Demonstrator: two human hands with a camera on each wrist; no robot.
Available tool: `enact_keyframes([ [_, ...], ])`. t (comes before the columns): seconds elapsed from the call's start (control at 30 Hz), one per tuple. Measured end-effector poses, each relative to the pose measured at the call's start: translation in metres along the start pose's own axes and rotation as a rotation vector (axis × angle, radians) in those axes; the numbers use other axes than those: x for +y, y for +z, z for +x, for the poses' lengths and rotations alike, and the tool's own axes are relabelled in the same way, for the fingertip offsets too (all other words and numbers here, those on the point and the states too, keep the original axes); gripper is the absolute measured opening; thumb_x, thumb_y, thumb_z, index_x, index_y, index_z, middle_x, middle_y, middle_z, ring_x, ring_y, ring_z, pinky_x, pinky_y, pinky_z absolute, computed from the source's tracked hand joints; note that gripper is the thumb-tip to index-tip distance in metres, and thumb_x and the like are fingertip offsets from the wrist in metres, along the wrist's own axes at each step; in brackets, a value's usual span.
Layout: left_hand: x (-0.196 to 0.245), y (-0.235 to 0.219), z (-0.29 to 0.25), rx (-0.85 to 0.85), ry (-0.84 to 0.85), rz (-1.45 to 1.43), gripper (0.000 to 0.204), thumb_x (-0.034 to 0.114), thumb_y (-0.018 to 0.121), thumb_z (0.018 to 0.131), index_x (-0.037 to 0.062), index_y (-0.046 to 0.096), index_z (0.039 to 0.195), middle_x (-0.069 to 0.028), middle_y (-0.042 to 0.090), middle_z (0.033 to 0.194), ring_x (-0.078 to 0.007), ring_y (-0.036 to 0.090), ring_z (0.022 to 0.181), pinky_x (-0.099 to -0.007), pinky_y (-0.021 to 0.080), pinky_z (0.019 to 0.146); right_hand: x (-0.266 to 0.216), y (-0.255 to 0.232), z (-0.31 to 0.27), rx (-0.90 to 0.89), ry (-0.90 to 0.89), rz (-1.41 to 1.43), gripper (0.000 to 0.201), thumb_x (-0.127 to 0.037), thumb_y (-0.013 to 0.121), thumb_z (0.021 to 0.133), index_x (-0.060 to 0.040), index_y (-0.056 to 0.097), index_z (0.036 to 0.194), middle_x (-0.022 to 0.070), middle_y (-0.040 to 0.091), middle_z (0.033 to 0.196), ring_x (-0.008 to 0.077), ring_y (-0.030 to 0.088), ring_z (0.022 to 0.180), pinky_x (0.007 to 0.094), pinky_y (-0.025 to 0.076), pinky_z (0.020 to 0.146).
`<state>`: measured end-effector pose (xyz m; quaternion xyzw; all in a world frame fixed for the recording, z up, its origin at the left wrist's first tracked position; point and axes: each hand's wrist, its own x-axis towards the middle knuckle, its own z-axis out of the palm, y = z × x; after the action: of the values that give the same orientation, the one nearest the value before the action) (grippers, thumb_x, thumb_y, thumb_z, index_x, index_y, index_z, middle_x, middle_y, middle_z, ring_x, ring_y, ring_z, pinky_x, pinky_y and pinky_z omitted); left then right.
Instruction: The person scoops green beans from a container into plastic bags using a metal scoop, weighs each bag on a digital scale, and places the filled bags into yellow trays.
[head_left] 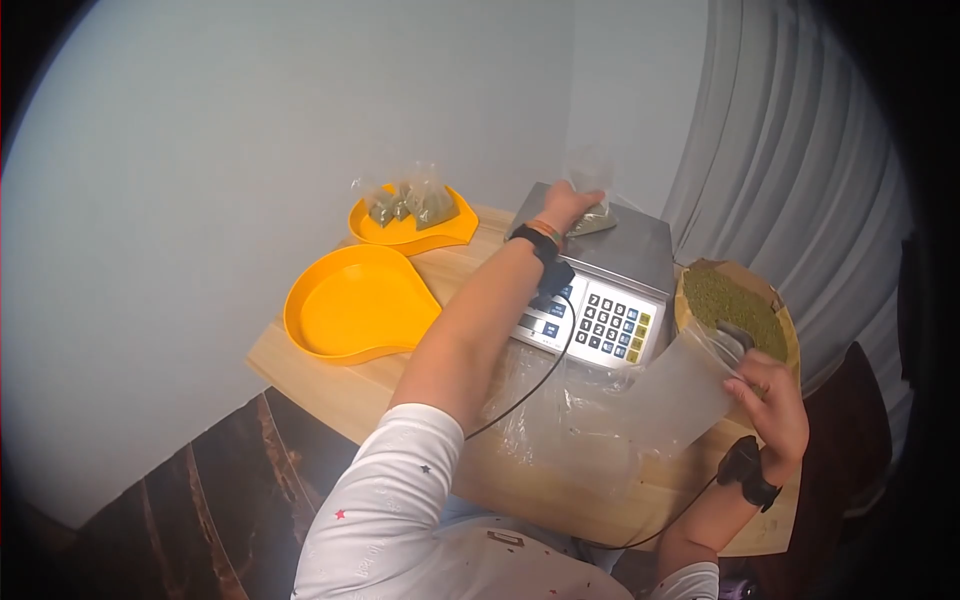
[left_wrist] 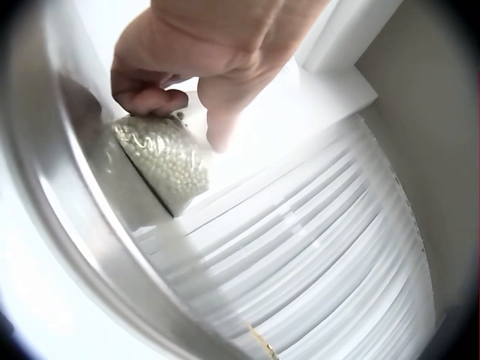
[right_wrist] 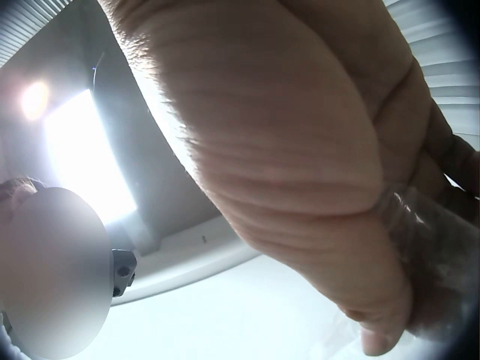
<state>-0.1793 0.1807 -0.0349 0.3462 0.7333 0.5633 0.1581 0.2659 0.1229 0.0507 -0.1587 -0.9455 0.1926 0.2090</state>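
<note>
On the steel plate of the scale, the left hand grips a clear bag of green beans by its upper part. In the left wrist view that hand has curled fingers on the bag, with the thumb extended beside it. The right hand pinches the rim of a large clear bag in front of the scale. In the right wrist view the right hand fills much of the picture, with clear plastic at its fingers.
At the left, a yellow scoop tray holds several small filled bags; another yellow tray is bare. A round container of green beans stands right of the scale. Clear plastic lies at the wooden table's front.
</note>
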Motion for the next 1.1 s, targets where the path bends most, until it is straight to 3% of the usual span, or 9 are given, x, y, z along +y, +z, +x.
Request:
enact_keyframes([
  [0.07,-0.011,0.01,0.011,0.051,0.095,0.045,0.05,0.028,0.082,0.083,-0.0142,0.068,0.105,-0.0202,0.073,0.099,-0.0287,0.072,0.09,-0.0377,0.054,0.077,0.0,0.003,0.003,0.012,0.021,0.018,0.021,-0.007,0.075,0.08,0.0063,0.058,0.08,0.0138,0.049,0.073,0.0301,0.05,0.067,0.0369,0.04,0.062],
  [0.13,-0.01,0.01,0.008,0.089,0.068,0.049,0.044,0.031,0.076,0.083,-0.0048,0.07,0.108,-0.0251,0.07,0.112,-0.0409,0.066,0.108,-0.0441,0.053,0.09,-0.003,0.005,0.006,0.001,0.025,0.006,0.022,-0.007,0.074,0.08,0.0064,0.058,0.08,0.0135,0.049,0.073,0.0297,0.05,0.067,0.0369,0.04,0.062],
  [0.17,-0.011,0.007,0.006,0.122,0.133,-0.096,0.033,0.026,0.071,0.086,-0.0017,0.072,0.104,-0.0248,0.07,0.107,-0.0433,0.066,0.104,-0.0471,0.053,0.088,-0.003,0.006,0.008,-0.004,0.039,-0.003,0.022,-0.007,0.074,0.08,0.0066,0.057,0.08,0.0133,0.049,0.073,0.0294,0.05,0.067,0.0368,0.04,0.062],
  [0.27,-0.012,-0.033,0.014,0.24,0.249,0.022,0.033,0.028,0.068,0.088,-0.0034,0.073,0.098,-0.0277,0.07,0.098,-0.0456,0.066,0.098,-0.0505,0.052,0.085,0.0,0.008,0.012,-0.031,0.037,-0.046,0.021,-0.006,0.074,0.081,0.0067,0.058,0.08,0.0133,0.05,0.073,0.029,0.05,0.067,0.0367,0.04,0.062],
  [0.53,-0.066,-0.157,0.043,0.457,0.207,0.212,0.035,0.028,0.063,0.086,-0.0054,0.071,0.091,-0.0317,0.067,0.091,-0.0487,0.065,0.095,-0.0525,0.051,0.083,0.0,0.014,0.015,-0.038,0.03,0.001,0.019,-0.007,0.073,0.083,0.0066,0.06,0.081,0.0147,0.052,0.074,0.0307,0.051,0.066,0.0387,0.041,0.061],
  [0.73,-0.114,-0.191,0.013,0.459,0.226,0.424,0.037,0.029,0.059,0.087,-0.0057,0.071,0.094,-0.0333,0.066,0.096,-0.0493,0.064,0.098,-0.0525,0.051,0.086,-0.004,0.014,0.016,-0.061,0.03,-0.004,0.021,-0.011,0.072,0.085,0.0055,0.06,0.079,0.0159,0.053,0.074,0.0338,0.054,0.068,0.0402,0.043,0.062],
  [0.93,-0.188,-0.201,0.04,0.347,0.181,0.653,0.039,0.031,0.061,0.087,-0.0054,0.071,0.097,-0.0315,0.068,0.098,-0.0501,0.064,0.099,-0.0522,0.051,0.089,-0.003,0.013,0.018,-0.095,0.037,-0.025,0.023,-0.014,0.07,0.086,0.0041,0.06,0.078,0.018,0.055,0.076,0.0377,0.055,0.072,0.0438,0.044,0.066],
  [1.03,-0.22,-0.212,0.063,0.321,0.088,0.35,0.04,0.029,0.061,0.087,-0.004,0.069,0.109,-0.0312,0.068,0.109,-0.0445,0.063,0.109,-0.0496,0.05,0.093,-0.001,0.014,0.016,-0.094,0.028,-0.046,0.022,-0.015,0.07,0.087,0.0037,0.061,0.08,0.0185,0.057,0.077,0.0387,0.056,0.076,0.0452,0.045,0.069],
  [1.1,-0.215,-0.214,0.063,0.285,0.298,0.216,0.05,0.024,0.064,0.086,0.0013,0.06,0.131,-0.0215,0.061,0.134,-0.0364,0.058,0.125,-0.0414,0.046,0.102,0.0,0.013,0.015,-0.083,0.021,-0.059,0.022,-0.016,0.07,0.087,0.0036,0.062,0.081,0.0185,0.057,0.078,0.0392,0.057,0.078,0.0456,0.045,0.07],
])
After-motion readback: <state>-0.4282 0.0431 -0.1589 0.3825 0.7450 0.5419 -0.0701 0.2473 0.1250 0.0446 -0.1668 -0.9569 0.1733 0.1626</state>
